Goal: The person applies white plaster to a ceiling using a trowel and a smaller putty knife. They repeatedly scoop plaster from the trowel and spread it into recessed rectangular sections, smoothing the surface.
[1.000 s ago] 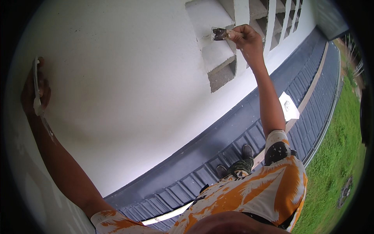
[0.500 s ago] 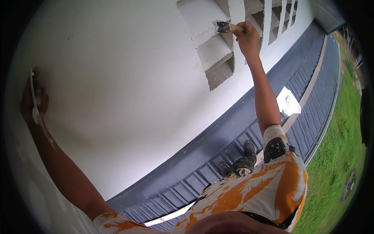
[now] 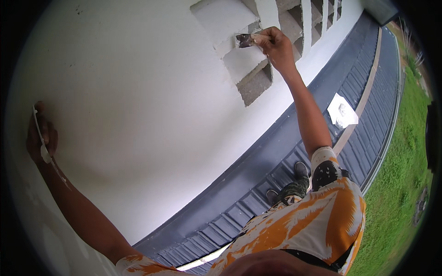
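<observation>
My right hand (image 3: 276,48) pinches a small putty knife (image 3: 244,40) by its handle. The dark, smeared blade lies over the divider between two recessed openings (image 3: 256,87) in the white wall (image 3: 138,92); whether it touches cannot be told. At the far left, my left hand (image 3: 42,135) is closed round a thin flat plate (image 3: 39,124) seen edge-on. White paste (image 3: 45,154) clings to the plate's lower end, and white streaks mark my left wrist. The plate's broad face is hidden from this angle.
Dark ribbed roofing (image 3: 230,216) runs along the wall's foot, with my shoes (image 3: 301,170) on it. A white sheet with a pale lump (image 3: 343,110) lies near a long wooden strip (image 3: 368,85). Grass (image 3: 391,198) lies beyond the roof edge. More openings (image 3: 317,18) continue at the upper right.
The whole view has shifted and turned slightly. The putty knife and right hand appear a little lower and further left; my left hand appears lower. Both hands keep their holds.
</observation>
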Available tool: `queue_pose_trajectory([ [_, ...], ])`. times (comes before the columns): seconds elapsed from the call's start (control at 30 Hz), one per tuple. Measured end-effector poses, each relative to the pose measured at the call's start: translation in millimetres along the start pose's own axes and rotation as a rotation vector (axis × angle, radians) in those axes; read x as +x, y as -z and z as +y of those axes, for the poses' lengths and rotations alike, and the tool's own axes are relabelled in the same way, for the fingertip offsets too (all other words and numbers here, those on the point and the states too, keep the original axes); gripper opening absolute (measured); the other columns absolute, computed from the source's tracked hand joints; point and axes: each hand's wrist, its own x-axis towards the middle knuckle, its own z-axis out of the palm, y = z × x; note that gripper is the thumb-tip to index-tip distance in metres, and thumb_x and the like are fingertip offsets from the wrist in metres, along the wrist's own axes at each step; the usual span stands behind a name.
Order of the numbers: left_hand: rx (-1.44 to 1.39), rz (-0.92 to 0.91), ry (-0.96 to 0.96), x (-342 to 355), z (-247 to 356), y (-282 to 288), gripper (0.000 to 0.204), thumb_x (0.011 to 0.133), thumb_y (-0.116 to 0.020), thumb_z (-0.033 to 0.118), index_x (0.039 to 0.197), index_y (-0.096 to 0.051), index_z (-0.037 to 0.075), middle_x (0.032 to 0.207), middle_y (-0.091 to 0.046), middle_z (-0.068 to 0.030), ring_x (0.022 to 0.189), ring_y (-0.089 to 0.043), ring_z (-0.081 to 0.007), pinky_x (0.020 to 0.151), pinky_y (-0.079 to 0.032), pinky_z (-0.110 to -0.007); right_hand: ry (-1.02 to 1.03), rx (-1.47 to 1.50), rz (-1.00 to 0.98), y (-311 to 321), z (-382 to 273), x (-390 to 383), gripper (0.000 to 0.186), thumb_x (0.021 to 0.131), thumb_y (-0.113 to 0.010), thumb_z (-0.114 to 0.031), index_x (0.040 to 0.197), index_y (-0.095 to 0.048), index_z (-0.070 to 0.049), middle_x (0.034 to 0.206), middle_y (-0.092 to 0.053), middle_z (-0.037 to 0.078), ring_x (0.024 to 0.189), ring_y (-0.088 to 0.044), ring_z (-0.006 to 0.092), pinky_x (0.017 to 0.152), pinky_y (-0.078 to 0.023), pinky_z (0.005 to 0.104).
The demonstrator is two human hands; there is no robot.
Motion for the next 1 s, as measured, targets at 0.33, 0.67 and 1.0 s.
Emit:
queue_pose_trajectory([
  [0.33,0.037,-0.062,-0.006,5,0,-1,0.053,0.105,-0.047,0.016,0.148,-0.028,-0.008,0.079,-0.063,-0.0110,0.045,-0.058,-0.0181,0.033,-0.048,-0.025,0.103,-0.248,0.341,12,13,20,0.020,0.091,-0.073,-0.016,0.099,-0.065,0.001,0.076,-0.068,0.009,0.065,-0.061,0.0132,0.060,-0.049,0.0283],
  [0.67,-0.010,-0.008,-0.030,-4,-2,-1,0.055,0.104,-0.049,0.017,0.148,-0.027,-0.009,0.077,-0.063,-0.0105,0.041,-0.052,-0.0170,0.034,-0.046,-0.026,-0.395,0.791,-0.004,-17,-40,-117,0.022,0.090,-0.074,-0.009,0.106,-0.065,0.001,0.082,-0.066,0.005,0.059,-0.058,0.0094,0.052,-0.046,0.0227],
  [1.0,-0.005,0.006,-0.021,12,-4,-20,0.048,0.105,-0.047,0.018,0.142,-0.033,-0.009,0.072,-0.063,-0.0082,0.038,-0.048,-0.0152,0.029,-0.041,-0.025,0.079,-0.064,0.192,-43,-71,-74,0.020,0.096,-0.061,-0.017,0.093,-0.063,0.003,0.054,-0.057,0.014,0.047,-0.058,0.0267,0.050,-0.046,0.0376],
])
